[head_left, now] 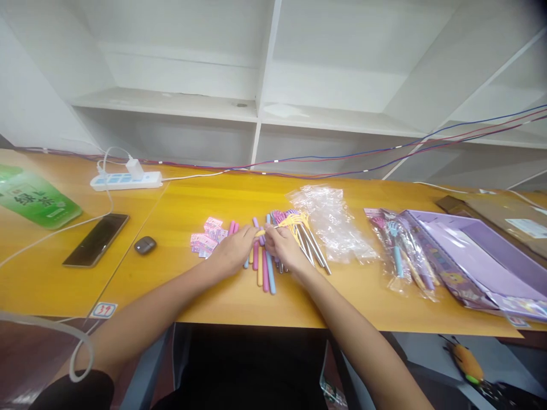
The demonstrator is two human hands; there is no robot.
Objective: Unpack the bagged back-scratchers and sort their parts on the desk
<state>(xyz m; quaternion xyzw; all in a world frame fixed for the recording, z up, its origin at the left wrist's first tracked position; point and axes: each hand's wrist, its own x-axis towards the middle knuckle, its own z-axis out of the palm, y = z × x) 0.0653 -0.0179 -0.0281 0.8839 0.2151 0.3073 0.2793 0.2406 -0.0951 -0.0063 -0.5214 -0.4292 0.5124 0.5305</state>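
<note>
Both of my hands meet over a pile at the middle of the desk. My left hand is closed on the yellow handle of a back scratcher. My right hand pinches the same back scratcher close to the handle's end; my fingers hide part of it. Beneath and between the hands lie several coloured handles in pink, blue, yellow and purple. Metal rods with yellow and pink claw heads fan out beside my right hand. Small pink and purple cards lie left of my left hand.
Clear plastic bags lie behind the pile. Bagged back scratchers and a purple tray are at the right, near a cardboard box. Leftward are an earbud case, a phone, a power strip and a green bottle.
</note>
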